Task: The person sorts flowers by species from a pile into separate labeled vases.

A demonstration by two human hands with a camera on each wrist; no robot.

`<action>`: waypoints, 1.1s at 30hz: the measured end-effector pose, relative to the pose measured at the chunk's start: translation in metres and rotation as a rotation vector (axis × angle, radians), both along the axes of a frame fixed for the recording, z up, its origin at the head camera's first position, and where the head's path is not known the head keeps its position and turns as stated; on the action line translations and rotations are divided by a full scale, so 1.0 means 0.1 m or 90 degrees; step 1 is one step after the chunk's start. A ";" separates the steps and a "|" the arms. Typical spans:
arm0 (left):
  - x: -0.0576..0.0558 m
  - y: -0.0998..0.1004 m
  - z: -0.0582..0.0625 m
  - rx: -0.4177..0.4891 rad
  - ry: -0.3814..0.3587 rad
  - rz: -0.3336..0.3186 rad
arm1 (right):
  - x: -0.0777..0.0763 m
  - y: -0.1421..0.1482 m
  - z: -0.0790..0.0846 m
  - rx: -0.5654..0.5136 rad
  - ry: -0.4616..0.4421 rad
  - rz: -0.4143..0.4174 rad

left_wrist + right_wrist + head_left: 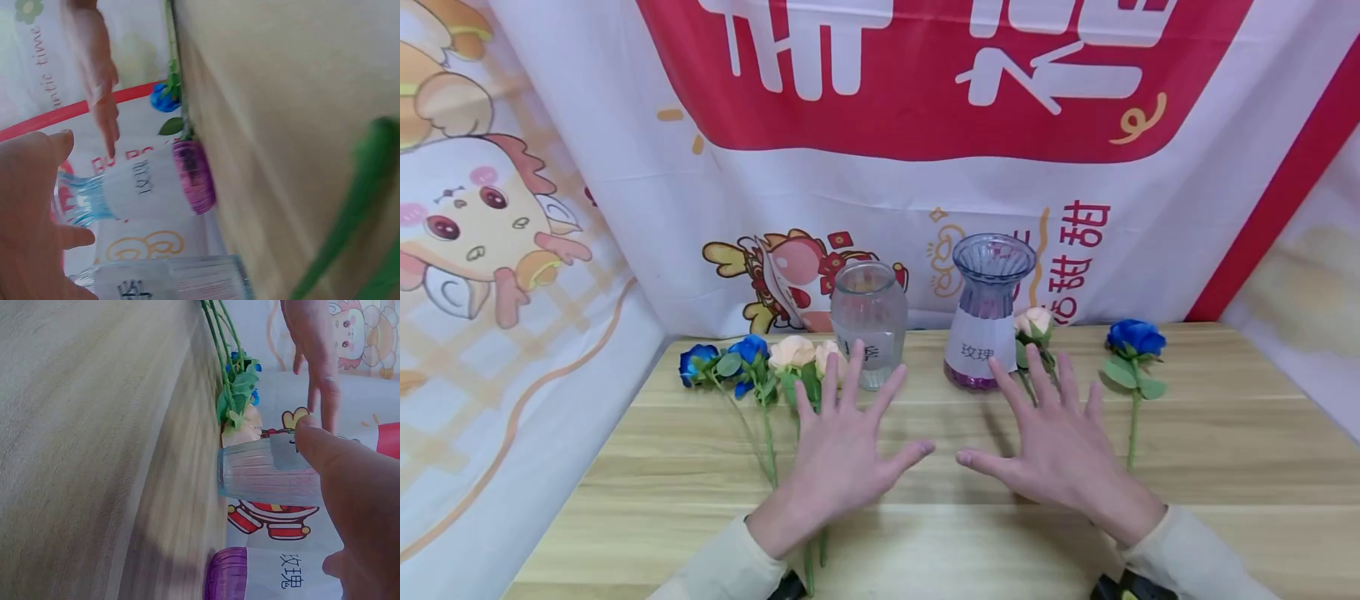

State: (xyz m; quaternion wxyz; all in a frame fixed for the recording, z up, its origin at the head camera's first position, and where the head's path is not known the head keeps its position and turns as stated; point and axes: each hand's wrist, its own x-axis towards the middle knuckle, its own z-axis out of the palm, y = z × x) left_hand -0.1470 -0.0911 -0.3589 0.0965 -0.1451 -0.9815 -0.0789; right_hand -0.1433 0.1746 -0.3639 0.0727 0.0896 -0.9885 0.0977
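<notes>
So left hand and right hand hover splayed, empty, before a flared purple-bottomed glass vase, white label facing out, probably for reading.

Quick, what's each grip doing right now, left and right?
Left grip: open, spread wide, holding nothing.
Right grip: open, spread wide, holding nothing.

A purple-based vase stands between a clear jar and a blue rose.
</notes>
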 end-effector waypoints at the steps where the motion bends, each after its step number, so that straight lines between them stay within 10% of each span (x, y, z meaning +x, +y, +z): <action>1: -0.01 0.00 0.03 0.011 0.012 -0.002 | 0.00 0.01 0.01 -0.004 0.008 0.001; 5: -0.06 0.01 0.16 0.094 0.101 -0.044 | -0.01 0.11 0.06 -0.060 0.042 0.004; 11: -0.25 0.09 0.39 0.279 0.202 -0.166 | -0.03 0.48 0.13 -0.321 0.041 -0.030; 23: -0.70 0.46 0.61 0.539 0.073 -0.236 | -0.13 1.37 -0.12 -1.130 0.023 -0.009; 33: -0.99 0.72 0.68 0.618 -0.042 -0.192 | -0.18 1.74 -0.32 -1.186 -0.083 -0.164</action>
